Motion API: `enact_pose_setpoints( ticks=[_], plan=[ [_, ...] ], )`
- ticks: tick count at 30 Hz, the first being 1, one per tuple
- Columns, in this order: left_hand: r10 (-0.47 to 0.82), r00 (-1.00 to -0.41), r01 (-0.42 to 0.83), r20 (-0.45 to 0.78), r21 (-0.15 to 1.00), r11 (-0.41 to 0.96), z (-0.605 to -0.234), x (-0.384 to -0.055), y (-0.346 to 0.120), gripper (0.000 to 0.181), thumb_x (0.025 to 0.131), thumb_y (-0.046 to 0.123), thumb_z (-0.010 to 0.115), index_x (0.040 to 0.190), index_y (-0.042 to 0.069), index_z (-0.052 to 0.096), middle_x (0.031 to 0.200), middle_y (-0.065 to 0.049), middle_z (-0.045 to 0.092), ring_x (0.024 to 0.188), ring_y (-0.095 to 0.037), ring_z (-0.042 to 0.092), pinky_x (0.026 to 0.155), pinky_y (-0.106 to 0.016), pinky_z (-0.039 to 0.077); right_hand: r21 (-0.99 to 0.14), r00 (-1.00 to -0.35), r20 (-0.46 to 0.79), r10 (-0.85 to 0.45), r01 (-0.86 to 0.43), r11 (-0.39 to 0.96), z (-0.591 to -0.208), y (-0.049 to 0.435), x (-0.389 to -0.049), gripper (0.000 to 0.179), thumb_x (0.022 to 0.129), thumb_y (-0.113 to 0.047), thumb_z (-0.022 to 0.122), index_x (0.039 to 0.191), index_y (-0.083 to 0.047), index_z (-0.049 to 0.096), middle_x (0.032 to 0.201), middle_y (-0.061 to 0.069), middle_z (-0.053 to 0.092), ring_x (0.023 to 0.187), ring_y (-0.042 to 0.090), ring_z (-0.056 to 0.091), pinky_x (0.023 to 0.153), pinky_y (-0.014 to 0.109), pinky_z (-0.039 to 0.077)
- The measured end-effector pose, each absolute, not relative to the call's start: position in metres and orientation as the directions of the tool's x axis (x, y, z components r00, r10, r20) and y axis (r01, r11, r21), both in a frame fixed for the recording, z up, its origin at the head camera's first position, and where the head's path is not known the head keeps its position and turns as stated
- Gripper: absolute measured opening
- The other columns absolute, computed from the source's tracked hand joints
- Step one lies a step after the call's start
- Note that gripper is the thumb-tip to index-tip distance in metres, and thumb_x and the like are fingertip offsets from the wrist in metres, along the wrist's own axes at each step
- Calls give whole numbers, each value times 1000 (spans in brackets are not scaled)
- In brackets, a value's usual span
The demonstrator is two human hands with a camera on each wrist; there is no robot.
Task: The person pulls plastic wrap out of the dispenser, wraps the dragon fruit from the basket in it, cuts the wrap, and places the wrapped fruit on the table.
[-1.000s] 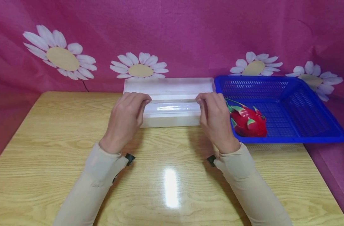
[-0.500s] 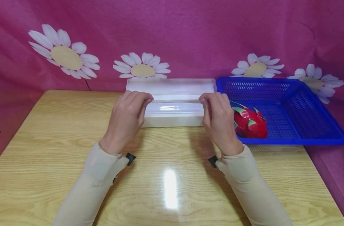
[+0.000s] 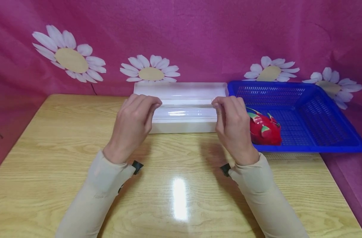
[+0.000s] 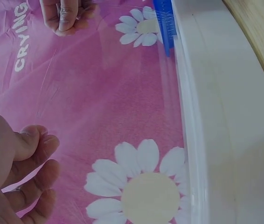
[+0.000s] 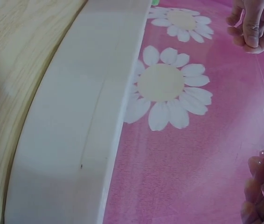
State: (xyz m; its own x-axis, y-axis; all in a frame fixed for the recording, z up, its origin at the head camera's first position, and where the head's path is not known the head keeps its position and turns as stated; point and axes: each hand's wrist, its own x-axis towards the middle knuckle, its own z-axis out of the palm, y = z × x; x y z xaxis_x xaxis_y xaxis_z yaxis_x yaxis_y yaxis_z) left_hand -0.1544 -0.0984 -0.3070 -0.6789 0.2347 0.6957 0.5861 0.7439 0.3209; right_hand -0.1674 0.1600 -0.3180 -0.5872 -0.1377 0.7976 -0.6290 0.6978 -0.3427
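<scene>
A white, long cling film box (image 3: 183, 127) stands at the back of the table with its lid (image 3: 181, 89) raised behind. Clear cling film (image 3: 186, 106) stretches between my two hands above the box. My left hand (image 3: 133, 122) pinches one end of the film's edge between thumb and fingertips. At the other end, my right hand (image 3: 234, 124) pinches it the same way. In the left wrist view the transparent film (image 4: 108, 93) spans taut between the hands, with faint creases near its edge. The roll inside the box is only partly visible in the head view.
To the right, a blue plastic basket (image 3: 305, 147) sits over the table's edge, close to the box and my right hand. A red dragon fruit (image 3: 265, 130) lies inside it. Behind hangs a pink cloth (image 3: 204, 39) with white daisies.
My right hand has shifted slightly to the right, widening the gap between the hands. The left hand has hardly moved, and both keep their pinch on the cling film.
</scene>
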Motion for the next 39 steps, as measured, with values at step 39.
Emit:
enact_pose_setpoints(
  ticks=[39],
  plan=[
    [244,-593,648,768,275,710,-287,-131,-97,12,101,8,64,105,0,72,98,-15,76,88,-30,64,78,-38,55,-333,-529,842,-103,-661,673,-296,162,-144,15,102,-5,59,99,8,66,83,20,63,80,36,51,73,41,35]
  ],
)
